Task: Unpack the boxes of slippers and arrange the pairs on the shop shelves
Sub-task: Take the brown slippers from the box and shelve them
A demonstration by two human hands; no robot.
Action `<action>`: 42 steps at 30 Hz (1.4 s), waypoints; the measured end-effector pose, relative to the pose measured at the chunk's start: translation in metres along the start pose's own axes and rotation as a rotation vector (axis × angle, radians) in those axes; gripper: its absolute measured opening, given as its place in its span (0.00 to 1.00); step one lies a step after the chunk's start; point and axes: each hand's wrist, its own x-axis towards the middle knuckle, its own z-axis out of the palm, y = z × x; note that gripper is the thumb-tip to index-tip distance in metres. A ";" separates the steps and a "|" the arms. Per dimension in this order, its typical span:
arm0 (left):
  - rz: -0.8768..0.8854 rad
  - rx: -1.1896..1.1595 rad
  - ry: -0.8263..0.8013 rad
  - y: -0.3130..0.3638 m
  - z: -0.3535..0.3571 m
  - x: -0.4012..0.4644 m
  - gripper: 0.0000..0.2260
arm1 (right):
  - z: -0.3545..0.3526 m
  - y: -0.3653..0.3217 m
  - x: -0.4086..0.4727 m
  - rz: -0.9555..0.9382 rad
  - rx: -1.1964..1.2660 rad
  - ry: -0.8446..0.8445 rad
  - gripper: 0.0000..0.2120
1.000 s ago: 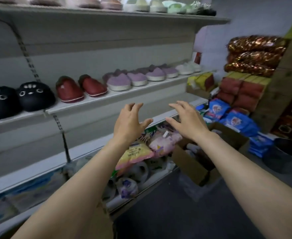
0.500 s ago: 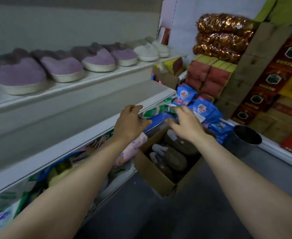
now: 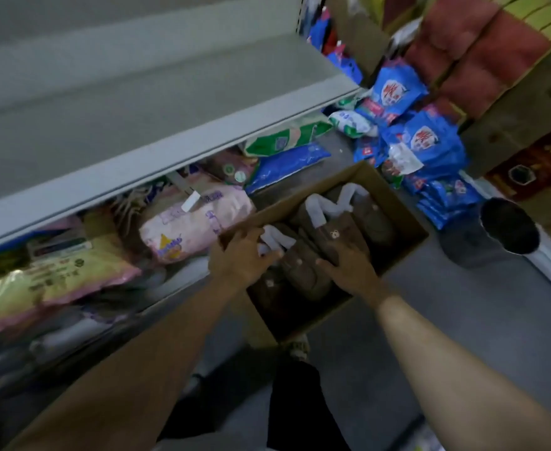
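Head view, looking down into an open cardboard box (image 3: 394, 203) standing on the grey floor just right of the lowest shelf; brown plush slippers (image 3: 336, 236) with pale stuffing or wrapping poking from their openings fill the box, one showing a small bear emblem on its upper; left hand (image 3: 245, 258) reaches over the near-left corner of the box, fingers curled down onto a slipper and its pale wrapping, apparently beginning to close on it, though whether a firm hold exists cannot be told; right hand (image 3: 349, 268) lies spread, palm down, on a slipper in the middle of the box, fingers moderately wide, pressing rather than holding; grey metal shelf (image 3: 176, 102) above, to the left, bare across all of its visible surface; bagged goods (image 3: 196, 219) in pink, yellow and green wrappers crowd the lowest level beneath it; blue packets (image 3: 424, 138) lie heaped on the floor beyond the box, and a dark bucket (image 3: 508, 229) stands to the right; judged state of the task: this box is open yet appears nearly full, no slipper is clear of it, so most of its pairs remain to be lifted out and set on the shelves.
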 end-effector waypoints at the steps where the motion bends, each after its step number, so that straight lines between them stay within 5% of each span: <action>1: -0.042 -0.033 -0.027 0.001 0.019 0.009 0.28 | 0.007 0.021 0.017 0.011 0.016 -0.048 0.36; 4: -0.271 -0.189 -0.097 0.010 0.070 0.026 0.26 | 0.020 0.063 0.056 0.026 0.039 -0.181 0.41; 7: -0.444 -0.290 -0.101 0.007 0.118 0.033 0.24 | 0.021 0.072 0.075 0.081 0.019 -0.333 0.27; 9: -0.522 -0.314 -0.087 0.003 0.143 0.032 0.24 | 0.031 0.083 0.093 0.055 0.021 -0.413 0.26; 19: -0.838 -0.400 0.003 -0.021 0.179 0.033 0.31 | 0.092 0.117 0.144 0.188 0.215 -0.517 0.68; 24: -0.928 -0.475 0.059 -0.024 0.188 0.036 0.35 | 0.087 0.099 0.148 0.252 0.302 -0.569 0.48; 28: -1.013 -0.610 0.090 -0.024 0.194 0.033 0.42 | 0.066 0.122 0.158 0.372 0.657 -0.642 0.56; 32: -1.028 -0.611 0.118 -0.020 0.205 0.031 0.41 | 0.019 0.153 0.156 0.409 0.902 -0.722 0.46; 42: -0.932 -0.449 0.192 -0.002 0.212 0.026 0.39 | 0.011 0.174 0.135 0.469 1.275 -0.697 0.48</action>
